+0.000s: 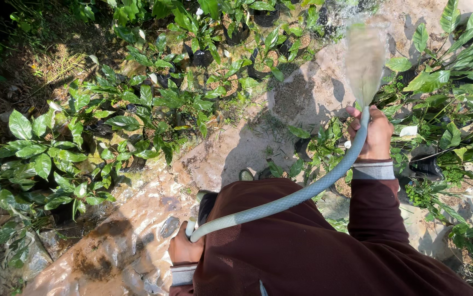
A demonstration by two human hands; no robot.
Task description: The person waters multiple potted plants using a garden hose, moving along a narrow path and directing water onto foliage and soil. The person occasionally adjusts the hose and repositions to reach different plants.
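Item: one pale green garden hose (302, 194), running from 7 o'clock up to 1 o'clock across the maroon sweater (302, 252). Right hand (376, 134) wrapped tight around its nozzle end, likely thumbing it to fan the water spray (364, 57). Left hand (184, 249) closed around the trailing length, seemingly taking up slack. Surroundings: potted seedlings (154, 98) in black bags, too many to count; wet plastic sheet (138, 246).

head view, steeply downward, close overhead

A pale green-white hose (302, 194) with a fine mesh pattern crosses a maroon sweater (313, 252) with grey cuffs; at nine o'clock, glossy green leaves (33, 148) over wet brown ground (138, 235).
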